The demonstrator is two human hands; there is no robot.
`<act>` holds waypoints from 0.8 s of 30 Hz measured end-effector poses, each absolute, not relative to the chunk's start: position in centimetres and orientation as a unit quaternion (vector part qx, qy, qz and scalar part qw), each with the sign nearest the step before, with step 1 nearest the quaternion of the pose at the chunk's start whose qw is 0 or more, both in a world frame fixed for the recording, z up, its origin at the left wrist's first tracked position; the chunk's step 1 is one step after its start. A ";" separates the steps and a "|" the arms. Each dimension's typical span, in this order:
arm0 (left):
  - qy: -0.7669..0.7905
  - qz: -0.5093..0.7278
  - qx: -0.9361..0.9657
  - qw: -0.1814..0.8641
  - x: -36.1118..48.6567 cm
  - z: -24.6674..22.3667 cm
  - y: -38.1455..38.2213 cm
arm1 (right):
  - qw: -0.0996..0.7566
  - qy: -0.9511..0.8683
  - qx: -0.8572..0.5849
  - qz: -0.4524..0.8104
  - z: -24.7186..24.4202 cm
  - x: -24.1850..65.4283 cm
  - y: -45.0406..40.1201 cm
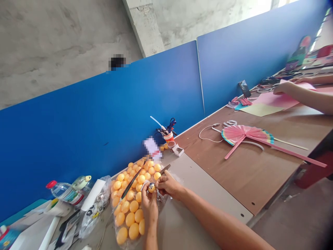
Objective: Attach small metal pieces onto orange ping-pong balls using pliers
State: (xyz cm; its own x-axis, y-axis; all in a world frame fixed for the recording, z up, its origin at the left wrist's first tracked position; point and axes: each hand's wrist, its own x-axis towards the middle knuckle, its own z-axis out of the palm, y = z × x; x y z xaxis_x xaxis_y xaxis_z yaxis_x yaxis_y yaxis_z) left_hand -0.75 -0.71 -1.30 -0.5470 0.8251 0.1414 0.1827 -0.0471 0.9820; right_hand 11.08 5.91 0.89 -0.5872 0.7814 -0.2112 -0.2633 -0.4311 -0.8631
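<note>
A left hand [150,205] gripped a shiny ball [152,188] in its fingertips as the right hand [169,185], fingers curled and hold unclear, met its side above bagged orange balls [130,219]. The close handling seemingly called for steady left support and fine right fingerwork.

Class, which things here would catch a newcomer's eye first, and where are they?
Probably the bagged orange balls on the grey tabletop, below the blue partition. Over them, the left hand holds a shiny ball, the right hand close against it. Farther right, a pink pleated fan lies on the brown tabletop.
</note>
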 end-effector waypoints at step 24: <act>0.648 0.582 0.431 0.236 -1.2 -2.0 -0.8 | 0.338 -0.450 -0.328 0.758 1.1 11.1 5.7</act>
State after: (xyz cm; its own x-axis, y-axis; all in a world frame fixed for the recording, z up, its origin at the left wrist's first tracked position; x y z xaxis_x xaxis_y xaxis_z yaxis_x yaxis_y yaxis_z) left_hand -1.18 -0.81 -2.01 -0.5178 0.8329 0.1954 0.2837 -0.0483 0.9577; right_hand 11.15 5.69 1.07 -0.5557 0.8087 -0.1930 -0.2175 -0.3654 -0.9051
